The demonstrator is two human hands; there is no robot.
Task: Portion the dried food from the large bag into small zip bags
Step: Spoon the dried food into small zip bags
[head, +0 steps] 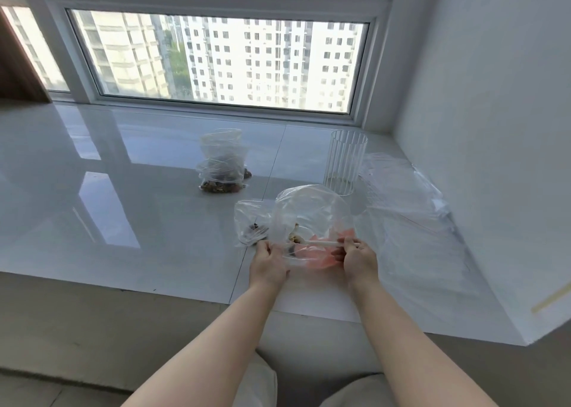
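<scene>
Nearest are two bare forearms reaching forward over the near edge of a glossy white sill (129, 190). The left hand (268, 263) grips the near left edge of a large clear bag (312, 218), fingers curled round the plastic. The right hand (358, 259) is closed on the bag's near right edge and also pinches the end of a pale, stick-like utensil (321, 243), which runs leftward from the fingers across the bag's mouth. Whether it is a spoon or a chopstick cannot be told.

The large bag lies between the two hands and billows up just beyond them. A few pieces of dried food (295, 238) sit low inside it, near the utensil's far tip, and a pinkish patch shows through the plastic beside the right hand.

Just left of the large bag, touching it, lies a small clear bag (250, 224) with a little dark food at its bottom, close to the left hand's fingertips.

Right of the hands a loose pile of empty zip bags (408, 202) spreads toward the wall.

Farther back, a ribbed clear cup (344, 162) stands upright just beyond the large bag. Farther left, well apart from both hands, filled small bags (223, 165) stand together with dried food in the bottom.

Farthest is a window (216, 60) facing tall buildings.
</scene>
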